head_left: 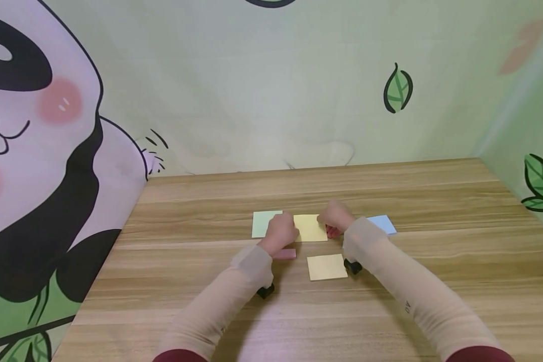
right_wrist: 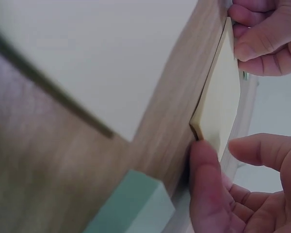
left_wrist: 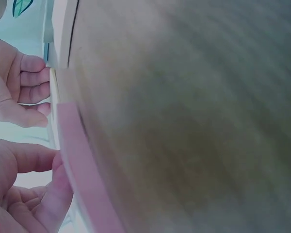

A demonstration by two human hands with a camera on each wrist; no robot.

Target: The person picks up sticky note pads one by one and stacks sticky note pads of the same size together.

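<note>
Lying nearest on the counter [head_left: 172,221], the cream pad [head_left: 327,267] sits right of the pink pad [head_left: 286,254], which is partly hidden beneath my left grip [head_left: 280,232]. Beyond, the yellow pad [head_left: 309,229] lies between both grips; it looks nearly square, so I read no long axis, and neither hand is clearly nearer. My left grip pinches its left edge; my right grip [head_left: 337,216] touches its right side, thumb apart. The green pad [head_left: 263,223] and blue pad [head_left: 383,224] flank it.
</note>
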